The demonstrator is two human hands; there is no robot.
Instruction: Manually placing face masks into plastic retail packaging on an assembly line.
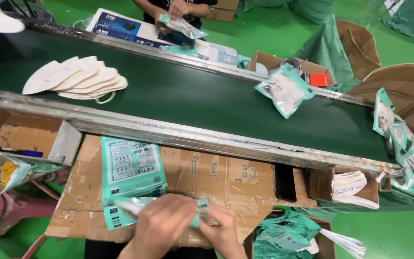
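Note:
Both my hands hold one teal and white flat pouch (130, 207) low in the head view, over a cardboard sheet (216, 175). My left hand (161, 223) covers its middle and my right hand (224, 228) pinches its right end. A stack of the same pouches (130, 168) lies on the cardboard just beyond my left hand. Several white folded masks (75, 76) lie fanned on the dark green conveyor belt (183, 96), and a filled pouch (286, 91) rests on the belt farther right.
Another person's hands (176, 12) hold a pouch across the belt. Filled pouches (408, 148) pile in a cardboard box at right. A small box of white sheets (353, 184), a black phone (285, 182) and a box of teal bags (283, 235) sit near my right hand.

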